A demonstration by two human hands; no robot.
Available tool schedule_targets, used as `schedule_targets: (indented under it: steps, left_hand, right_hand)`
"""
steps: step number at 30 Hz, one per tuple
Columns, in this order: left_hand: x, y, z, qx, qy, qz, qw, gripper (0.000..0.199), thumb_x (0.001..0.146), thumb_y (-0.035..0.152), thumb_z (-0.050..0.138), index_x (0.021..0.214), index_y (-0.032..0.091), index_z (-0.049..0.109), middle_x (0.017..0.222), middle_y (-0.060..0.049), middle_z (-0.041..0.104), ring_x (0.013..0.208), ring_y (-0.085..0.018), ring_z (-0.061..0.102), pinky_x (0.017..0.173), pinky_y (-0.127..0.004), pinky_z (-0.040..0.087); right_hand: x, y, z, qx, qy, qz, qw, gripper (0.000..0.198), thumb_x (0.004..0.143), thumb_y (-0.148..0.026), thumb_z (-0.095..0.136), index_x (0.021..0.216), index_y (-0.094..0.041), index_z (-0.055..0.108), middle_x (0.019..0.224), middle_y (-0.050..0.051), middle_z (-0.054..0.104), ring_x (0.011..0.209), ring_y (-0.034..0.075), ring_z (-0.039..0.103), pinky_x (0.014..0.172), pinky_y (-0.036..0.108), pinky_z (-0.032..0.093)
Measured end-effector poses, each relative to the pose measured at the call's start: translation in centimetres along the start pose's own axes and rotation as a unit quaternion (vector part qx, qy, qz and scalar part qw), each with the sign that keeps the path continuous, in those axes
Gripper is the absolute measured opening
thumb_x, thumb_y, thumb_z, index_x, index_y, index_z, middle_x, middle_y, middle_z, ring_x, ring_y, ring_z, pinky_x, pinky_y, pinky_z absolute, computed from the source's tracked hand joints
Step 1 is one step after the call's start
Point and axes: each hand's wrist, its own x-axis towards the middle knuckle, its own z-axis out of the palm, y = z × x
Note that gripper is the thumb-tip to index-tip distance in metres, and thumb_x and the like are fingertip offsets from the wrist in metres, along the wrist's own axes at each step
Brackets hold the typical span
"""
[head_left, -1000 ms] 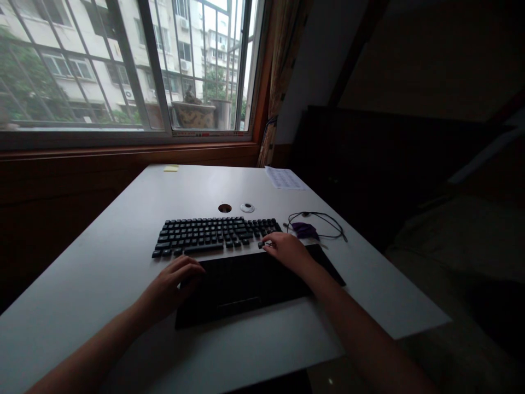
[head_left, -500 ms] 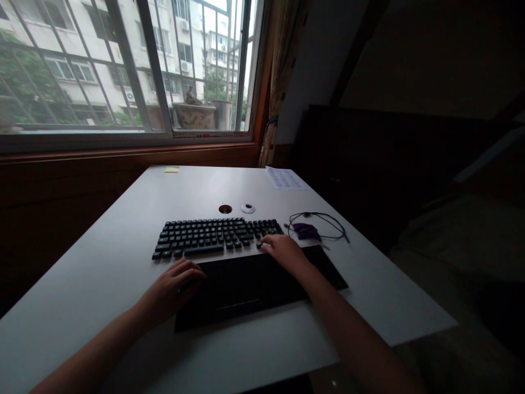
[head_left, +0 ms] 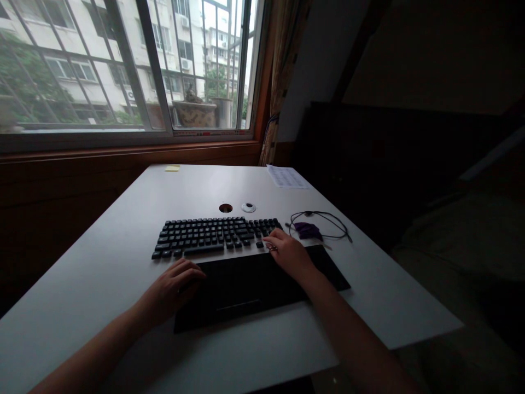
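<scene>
Rows of black keycaps (head_left: 203, 236) lie on the white desk (head_left: 94, 262), laid out as on a keyboard. Nearer to me is a long black keyboard base (head_left: 246, 287), slightly tilted to the desk edge. My left hand (head_left: 178, 279) has its curled fingers over the base's left end, gripping it there. My right hand (head_left: 287, 249) is over the right end of the keycaps, above the far edge of the base. Its fingers are bent together; what they pinch, if anything, is hidden. A single keycap (head_left: 260, 244) lies just left of those fingertips.
A black cable (head_left: 340, 221) is coiled at the right around a dark purple cloth-like item (head_left: 307, 230). Behind the keycaps are a round desk hole (head_left: 225, 208) and a white ring cover (head_left: 248, 207). Printed paper (head_left: 287, 177) and yellow notes (head_left: 172, 168) lie at the back.
My right hand has moved slightly right and away from the single keycap, which stays on the desk. My left hand and the keyboard base hold still.
</scene>
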Motion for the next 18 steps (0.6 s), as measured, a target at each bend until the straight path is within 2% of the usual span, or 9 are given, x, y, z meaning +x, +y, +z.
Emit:
schedule_targets:
  steps: [5,10,18]
  left_hand:
    - [-0.1,-0.1,0.1,0.002,-0.007,-0.001,1.000,0.014,0.096,0.015,0.052,0.104,0.020,0.062,0.099,-0.006,0.064,0.092,-0.019,0.058,0.082,-0.034,0.049]
    - [0.0,0.0,-0.1,0.008,-0.014,-0.002,1.000,0.015,0.096,0.015,0.052,0.105,0.020,0.062,0.099,-0.006,0.064,0.092,-0.019,0.058,0.082,-0.033,0.049]
    - [-0.3,-0.1,0.1,0.011,-0.024,-0.006,1.000,0.016,0.097,0.017,0.051,0.107,0.021,0.062,0.101,-0.007,0.064,0.094,-0.020,0.057,0.083,-0.035,0.050]
  right_hand:
    - [-0.5,-0.4,0.2,-0.011,-0.008,-0.071,0.997,0.026,0.097,-0.027,0.049,0.113,-0.024,0.070,0.118,0.006,0.064,0.104,0.019,0.060,0.089,0.030,0.048]
    - [-0.4,-0.9,0.8,-0.019,-0.015,-0.071,0.997,0.030,0.100,-0.027,0.044,0.118,-0.022,0.068,0.121,0.006,0.064,0.108,0.020,0.058,0.093,0.032,0.047]
    - [0.0,-1.5,1.0,-0.027,-0.018,-0.063,0.998,0.031,0.100,-0.029,0.043,0.119,-0.022,0.066,0.122,0.006,0.064,0.105,0.021,0.057,0.091,0.033,0.048]
